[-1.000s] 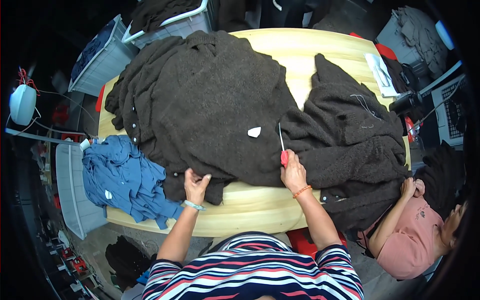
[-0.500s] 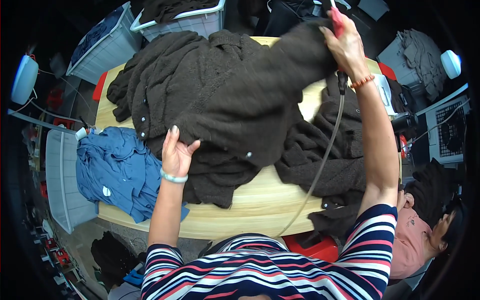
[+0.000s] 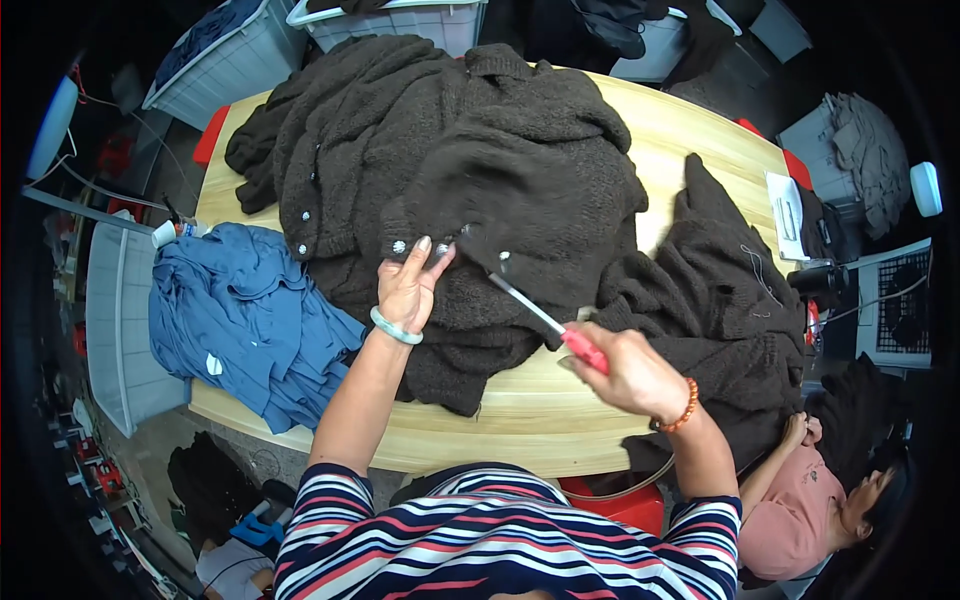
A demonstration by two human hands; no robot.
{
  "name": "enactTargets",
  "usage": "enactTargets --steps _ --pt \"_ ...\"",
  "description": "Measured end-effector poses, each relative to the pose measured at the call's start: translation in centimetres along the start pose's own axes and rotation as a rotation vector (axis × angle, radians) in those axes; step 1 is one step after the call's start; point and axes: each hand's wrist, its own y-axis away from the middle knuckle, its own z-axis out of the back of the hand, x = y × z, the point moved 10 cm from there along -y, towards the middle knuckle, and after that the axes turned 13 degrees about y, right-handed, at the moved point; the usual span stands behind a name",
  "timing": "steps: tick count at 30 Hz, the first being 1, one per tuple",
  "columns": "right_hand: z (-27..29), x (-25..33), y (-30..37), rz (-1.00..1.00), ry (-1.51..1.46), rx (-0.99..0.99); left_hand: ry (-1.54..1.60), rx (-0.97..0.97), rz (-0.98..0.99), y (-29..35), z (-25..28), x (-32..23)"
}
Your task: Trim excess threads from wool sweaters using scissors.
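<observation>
A dark brown knit cardigan (image 3: 560, 170) with shiny round buttons (image 3: 399, 247) lies spread over a pile of similar knits. At its buttoned edge, my left hand (image 3: 403, 298) pinches the fabric beside a button. My right hand (image 3: 640, 375) is closed round the red handle (image 3: 586, 350) of a tool with a long metal shaft (image 3: 527, 304). The shaft's dark tip, somewhat blurred, reaches the cardigan just right of my left fingertips. I cannot make out exactly what kind of tool it is.
Blue garments (image 3: 240, 315) are heaped at the table's left. More brown knits (image 3: 690, 290) lie to the right, near a white tray (image 3: 786, 215). A hose (image 3: 630, 487) hangs by my right forearm. Full bins (image 3: 225, 60) stand behind; a person in pink (image 3: 800, 510) sits at right.
My right hand has come down from the far right with the red-handled tool, leaving the cardigan lying flatter. My left hand has moved right and closed on the cardigan's edge.
</observation>
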Motion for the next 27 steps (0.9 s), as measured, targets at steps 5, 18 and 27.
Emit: enactTargets --steps 5,18,27 --pt "-1.7 4.0 -4.9 0.084 0.07 -0.007 -0.047 -0.136 0.025 -0.6 0.9 0.3" --pt "-2.4 1.3 -1.8 0.024 -0.055 0.001 -0.072 -0.058 0.212 0.8 0.0 0.3" --pt "-3.4 2.9 -3.1 0.03 0.034 -0.004 -0.038 -0.087 0.191 0.7 -0.1 0.7"
